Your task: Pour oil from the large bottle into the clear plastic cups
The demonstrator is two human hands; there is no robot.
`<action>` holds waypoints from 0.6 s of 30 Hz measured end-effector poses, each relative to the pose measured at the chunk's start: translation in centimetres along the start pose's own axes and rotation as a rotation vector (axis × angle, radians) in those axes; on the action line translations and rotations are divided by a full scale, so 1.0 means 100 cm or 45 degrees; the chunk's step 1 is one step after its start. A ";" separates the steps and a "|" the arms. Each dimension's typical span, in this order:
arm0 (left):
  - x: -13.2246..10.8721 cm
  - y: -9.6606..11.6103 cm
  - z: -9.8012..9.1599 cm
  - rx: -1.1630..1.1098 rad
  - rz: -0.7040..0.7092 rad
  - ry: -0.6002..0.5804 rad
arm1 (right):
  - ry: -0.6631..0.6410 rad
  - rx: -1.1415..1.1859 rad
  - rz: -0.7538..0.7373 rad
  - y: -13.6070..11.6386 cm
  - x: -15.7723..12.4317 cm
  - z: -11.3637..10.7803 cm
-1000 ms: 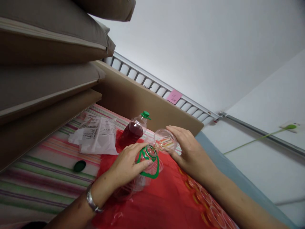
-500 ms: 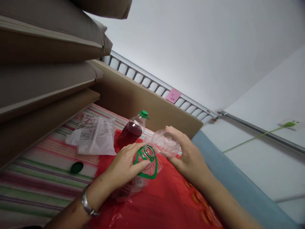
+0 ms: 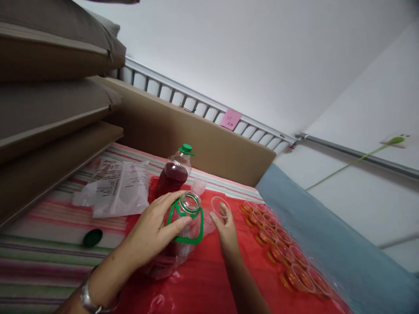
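The left hand (image 3: 159, 233) has its fingers curled closed about the shoulder of the open bottle (image 3: 185, 250), thumb on the near side; the right hand (image 3: 226, 227) pinches a clear cup (image 3: 218, 208), its fingers narrowly parted by the thin wall. The bottle stands on the red sheet (image 3: 209, 270), the cup held just to the right of its mouth; any liquid in the cup cannot be made out. For good handling, the left grip should brace the bottle without squeezing, while the right presses lightly, since so thin a cup would probably buckle; a clumsy swing could knock the filled cups (image 3: 284, 250), ranged in rows at right. The red sheet, slightly creased, overlies a striped cloth (image 3: 42, 257), which bears a green cap (image 3: 93, 238) and a white bag (image 3: 121, 189); a capped bottle (image 3: 174, 173) of dark red liquid stands behind. Beyond rise a tan board (image 3: 183, 126), a radiator (image 3: 153, 87) with a pink note (image 3: 231, 119), and pale walls; grey cushions (image 3: 49, 35) are stacked at upper left.
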State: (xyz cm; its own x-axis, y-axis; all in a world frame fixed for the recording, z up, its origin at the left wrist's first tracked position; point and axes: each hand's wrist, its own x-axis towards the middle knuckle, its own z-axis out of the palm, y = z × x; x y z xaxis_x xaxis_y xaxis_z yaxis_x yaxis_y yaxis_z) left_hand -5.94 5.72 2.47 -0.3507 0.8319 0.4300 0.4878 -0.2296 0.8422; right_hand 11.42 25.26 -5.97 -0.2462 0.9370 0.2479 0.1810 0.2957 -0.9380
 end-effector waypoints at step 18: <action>0.000 0.007 0.006 0.195 -0.333 0.128 | 0.948 -0.218 0.219 0.110 -0.062 -0.222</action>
State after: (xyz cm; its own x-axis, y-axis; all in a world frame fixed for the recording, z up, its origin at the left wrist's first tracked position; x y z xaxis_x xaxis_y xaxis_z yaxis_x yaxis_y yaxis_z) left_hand -5.12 5.80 2.88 -0.5535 0.7971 0.2414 0.4824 0.0706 0.8731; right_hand 36.06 26.87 -12.46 0.4909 0.8326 0.2566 0.3181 0.1029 -0.9425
